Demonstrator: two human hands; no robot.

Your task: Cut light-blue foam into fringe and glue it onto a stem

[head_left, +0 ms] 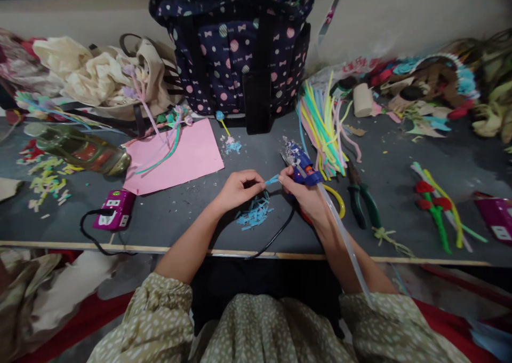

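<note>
Between my two hands sits a small blue strip [272, 180]. My left hand [239, 188] pinches one end tight, and my right hand [303, 192] pinches the other end while also squeezing the blue glue gun [303, 168]. I think I am getting the strip ready for glue. Next I would need to tip the gun's nose onto the strip, slowly. Just under the grip lies a heap of blue scraps [253, 213]. Far above it stands a dotted bag [236, 50]; I cannot see inside.
</note>
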